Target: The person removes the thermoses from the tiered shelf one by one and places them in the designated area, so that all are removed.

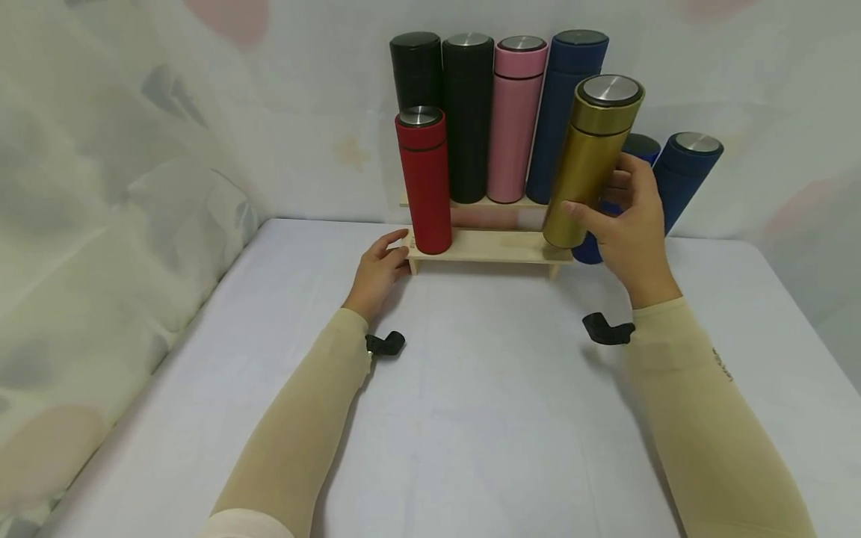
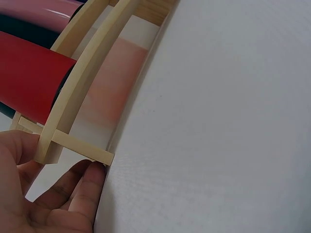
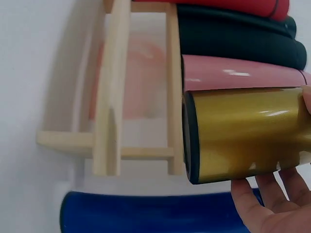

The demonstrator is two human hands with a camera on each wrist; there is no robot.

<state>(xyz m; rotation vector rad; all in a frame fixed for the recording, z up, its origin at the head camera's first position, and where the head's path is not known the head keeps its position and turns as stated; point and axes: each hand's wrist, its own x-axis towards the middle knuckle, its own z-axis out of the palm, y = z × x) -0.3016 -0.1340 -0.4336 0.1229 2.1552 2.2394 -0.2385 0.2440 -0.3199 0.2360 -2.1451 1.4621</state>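
A gold thermos flask (image 1: pixel 587 175) with a steel-topped lid leans to the right in my right hand (image 1: pixel 635 235), thumb on one side and fingers round the other. In the right wrist view its dark-rimmed base hangs above the lower board of the two-step wooden rack (image 1: pixel 498 245). My left hand (image 1: pixel 377 276) holds the rack's left end; the left wrist view shows the thumb (image 2: pixel 22 144) at the board's end and fingers by the leg. Near that hand, a red thermos (image 1: pixel 427 194) stands on the lower step.
On the upper step stand two black thermoses (image 1: pixel 468 127), a pink one (image 1: pixel 514 142) and a dark blue one (image 1: pixel 563 104). Right of the rack, partly behind my right hand, are a bright blue thermos (image 1: pixel 587 252) and a navy one (image 1: pixel 687 168). White cloth covers the table (image 1: pixel 484 403).
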